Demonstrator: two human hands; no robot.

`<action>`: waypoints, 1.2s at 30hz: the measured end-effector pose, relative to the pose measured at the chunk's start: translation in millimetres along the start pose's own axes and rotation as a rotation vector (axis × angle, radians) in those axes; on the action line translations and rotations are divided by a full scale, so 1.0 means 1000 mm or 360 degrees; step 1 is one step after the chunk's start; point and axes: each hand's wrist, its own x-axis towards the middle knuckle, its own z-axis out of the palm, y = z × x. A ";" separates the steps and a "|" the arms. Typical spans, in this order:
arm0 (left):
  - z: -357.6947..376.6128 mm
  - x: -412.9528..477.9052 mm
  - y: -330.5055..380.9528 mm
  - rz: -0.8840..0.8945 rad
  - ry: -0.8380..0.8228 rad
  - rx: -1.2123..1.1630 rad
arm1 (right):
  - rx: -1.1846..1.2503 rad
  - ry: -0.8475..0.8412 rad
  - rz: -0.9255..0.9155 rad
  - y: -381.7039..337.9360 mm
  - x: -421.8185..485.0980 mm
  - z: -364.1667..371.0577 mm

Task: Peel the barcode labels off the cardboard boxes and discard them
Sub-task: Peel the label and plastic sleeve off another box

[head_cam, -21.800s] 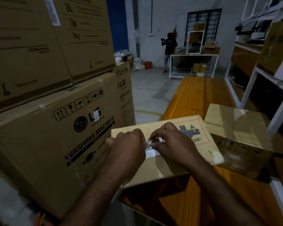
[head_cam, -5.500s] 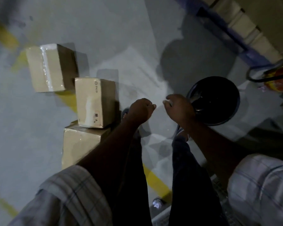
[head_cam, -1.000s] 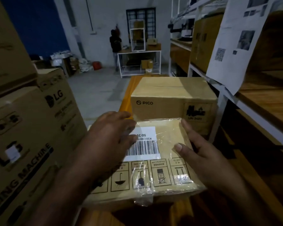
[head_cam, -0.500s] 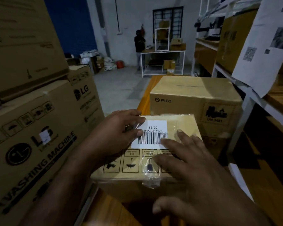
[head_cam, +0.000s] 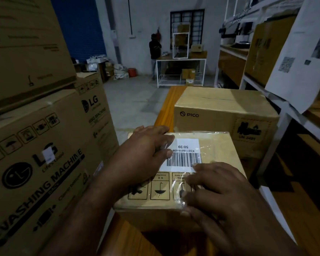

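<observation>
A small cardboard box (head_cam: 220,152) wrapped in clear film lies on a wooden bench right in front of me. A white barcode label (head_cam: 185,156) is stuck on its top, printed upside down to me. My left hand (head_cam: 142,156) rests flat on the box's left side, fingertips and thumb touching the label's left edge. My right hand (head_cam: 220,191) lies spread on the near right of the top, its fingertips at the label's lower right corner. Neither hand holds anything. Behind it stands a larger PICO box (head_cam: 224,111).
Big LG washing machine cartons (head_cam: 39,154) are stacked close on the left. A white shelf rack (head_cam: 284,111) with boxes and a hanging paper sheet runs along the right. The wooden bench (head_cam: 166,106) extends away. A person (head_cam: 155,52) stands at a far white table.
My right hand slid from the box's right side onto its top, fingertips now at the label's lower right corner. My left hand stays at the label's left edge. The view has shifted slightly.
</observation>
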 end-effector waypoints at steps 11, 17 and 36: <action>-0.004 -0.015 0.008 0.0032 0.0036 -0.0041 | 0.0043 -0.0118 0.0078 -0.009 -0.008 -0.008; -0.008 -0.027 0.002 -0.0011 0.0032 -0.0212 | 0.0315 -0.0003 0.0171 -0.015 -0.010 -0.013; 0.010 -0.059 0.004 -0.0034 0.0360 0.0090 | -0.0485 -0.0188 0.0956 -0.009 0.026 -0.002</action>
